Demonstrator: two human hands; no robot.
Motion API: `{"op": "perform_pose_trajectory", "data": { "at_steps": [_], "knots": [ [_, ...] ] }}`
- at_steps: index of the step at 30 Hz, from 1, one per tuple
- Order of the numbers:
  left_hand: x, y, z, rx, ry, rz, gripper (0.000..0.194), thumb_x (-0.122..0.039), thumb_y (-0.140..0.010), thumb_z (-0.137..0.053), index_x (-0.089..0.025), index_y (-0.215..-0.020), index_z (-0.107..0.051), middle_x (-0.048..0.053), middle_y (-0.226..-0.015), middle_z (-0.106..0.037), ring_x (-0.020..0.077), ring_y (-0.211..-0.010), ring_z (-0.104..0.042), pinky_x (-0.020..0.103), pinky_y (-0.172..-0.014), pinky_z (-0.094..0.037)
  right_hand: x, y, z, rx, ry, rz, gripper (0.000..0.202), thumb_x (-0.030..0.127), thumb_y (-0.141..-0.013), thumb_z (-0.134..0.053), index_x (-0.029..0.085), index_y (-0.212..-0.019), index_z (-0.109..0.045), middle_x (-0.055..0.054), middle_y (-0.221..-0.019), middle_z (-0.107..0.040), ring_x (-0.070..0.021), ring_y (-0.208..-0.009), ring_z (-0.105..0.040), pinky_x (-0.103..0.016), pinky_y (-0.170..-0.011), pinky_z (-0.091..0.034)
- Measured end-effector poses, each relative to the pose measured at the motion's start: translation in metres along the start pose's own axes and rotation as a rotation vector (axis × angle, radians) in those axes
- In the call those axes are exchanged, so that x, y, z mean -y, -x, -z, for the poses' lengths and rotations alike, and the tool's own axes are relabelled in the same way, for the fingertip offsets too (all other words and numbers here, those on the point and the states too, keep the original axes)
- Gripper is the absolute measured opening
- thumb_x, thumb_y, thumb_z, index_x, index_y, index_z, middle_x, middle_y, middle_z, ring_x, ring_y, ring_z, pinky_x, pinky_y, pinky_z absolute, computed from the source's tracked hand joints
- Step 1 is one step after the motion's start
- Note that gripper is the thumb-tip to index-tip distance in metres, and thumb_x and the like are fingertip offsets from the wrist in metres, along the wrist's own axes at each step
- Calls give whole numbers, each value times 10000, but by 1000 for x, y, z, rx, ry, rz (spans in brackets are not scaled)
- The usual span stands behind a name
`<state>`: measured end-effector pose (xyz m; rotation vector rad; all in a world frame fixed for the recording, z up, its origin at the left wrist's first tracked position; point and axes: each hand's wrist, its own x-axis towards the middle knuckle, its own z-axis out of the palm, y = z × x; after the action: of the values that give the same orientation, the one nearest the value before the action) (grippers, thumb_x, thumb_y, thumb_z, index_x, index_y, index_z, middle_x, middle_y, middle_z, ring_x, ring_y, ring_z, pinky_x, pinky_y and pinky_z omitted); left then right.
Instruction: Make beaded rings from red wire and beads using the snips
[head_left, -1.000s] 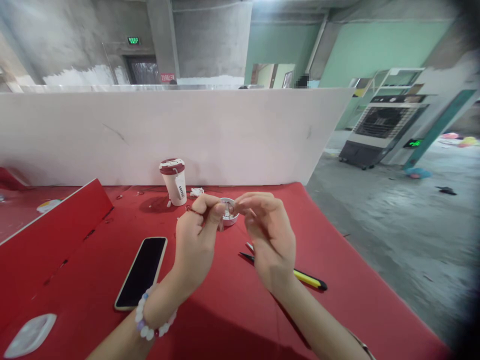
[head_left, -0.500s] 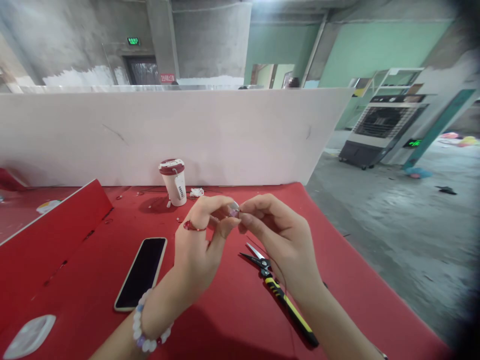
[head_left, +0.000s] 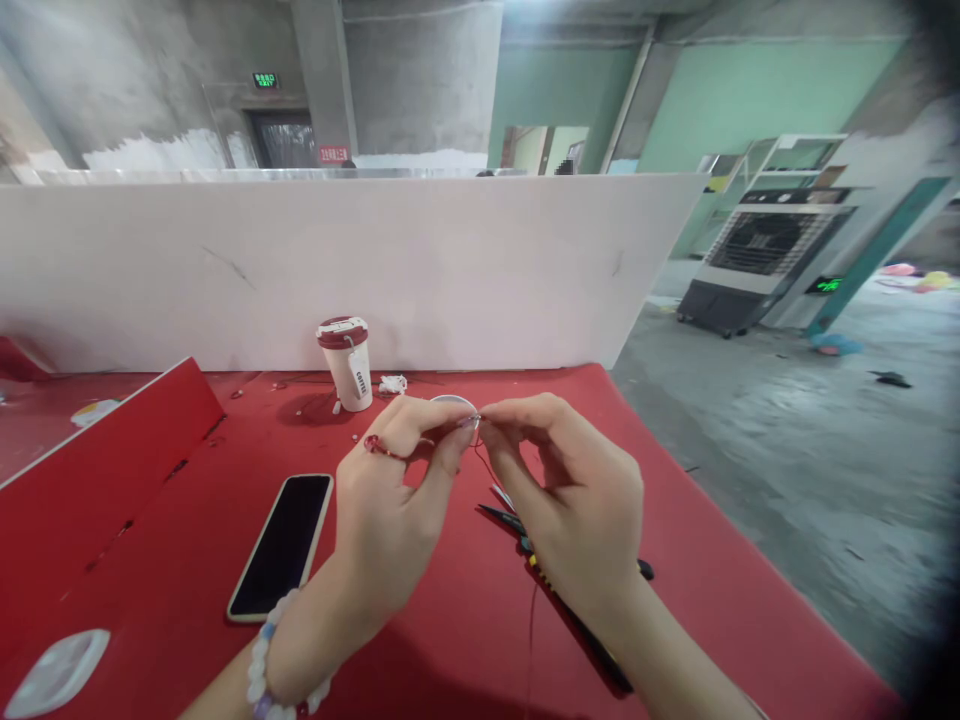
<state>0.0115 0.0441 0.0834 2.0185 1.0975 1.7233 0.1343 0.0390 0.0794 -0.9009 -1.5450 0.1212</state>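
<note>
Fingertips of both hands meet above the red table [head_left: 450,660]. My left hand [head_left: 397,490], with a red ring and a bead bracelet [head_left: 259,665], pinches a tiny shiny piece [head_left: 471,421]. My right hand [head_left: 570,490] is pinched at the same spot, closed on a thin dark cord [head_left: 484,455] that hangs down. A pale round rim [head_left: 450,400] shows behind the left fingers; the rest of it is hidden. Partly under my right hand lie black and yellow scissors [head_left: 506,519], blades apart.
Left of my left hand lies a phone [head_left: 283,545]. A lidded coffee cup [head_left: 349,370] and a small white bundle [head_left: 392,385] stand farther back. A clear plastic piece [head_left: 60,672] is at the lower left. Behind the table rises a white partition [head_left: 450,270].
My right hand has turned and shifted slightly right, covering more of the scissors. My left hand has moved slightly left. The cord now hangs below the fingertips, and the pale rim shows more.
</note>
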Motion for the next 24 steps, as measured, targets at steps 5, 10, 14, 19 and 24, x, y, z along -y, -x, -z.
{"op": "perform_pose_trajectory", "data": {
  "at_steps": [5,10,14,19,24],
  "knots": [
    [0,1,3,-10,-23,-19,113,-117,-837,-567,-218,-853,-616,-31,-754,-675,102,-680,-645,241,-654,-534,0,-3,2,-35,203,199,125,76,-825,-569,190,-829,-623,15,-695,-672,-89,-599,-611,-200,-540,-481],
    [-1,0,2,12,-26,35,124,-111,-837,-555,-220,-817,-609,-29,-766,-683,104,-687,-650,231,-641,-529,-6,-2,4,-35,314,387,100,64,-837,-571,153,-840,-616,-15,-692,-659,-100,-617,-597,-215,-567,-461],
    [-1,-3,2,41,-19,90,164,-86,-831,-530,-224,-783,-604,-35,-699,-657,101,-629,-633,205,-550,-508,-10,-1,1,34,409,410,121,84,-881,-485,155,-842,-574,-42,-677,-607,-130,-593,-529,-261,-539,-424],
    [-1,-5,2,50,-2,121,190,-80,-827,-519,-230,-746,-604,-26,-676,-645,113,-611,-624,197,-478,-487,-6,-3,-1,157,261,151,156,121,-901,-414,194,-812,-519,-19,-679,-548,-122,-566,-460,-244,-498,-371],
    [0,-9,5,107,-32,114,181,-68,-811,-541,-231,-758,-602,-25,-740,-685,109,-610,-633,188,-464,-474,-8,-9,8,438,-109,-262,195,253,-935,-397,205,-781,-506,19,-681,-514,-99,-578,-433,-223,-514,-362]
  ]
}}
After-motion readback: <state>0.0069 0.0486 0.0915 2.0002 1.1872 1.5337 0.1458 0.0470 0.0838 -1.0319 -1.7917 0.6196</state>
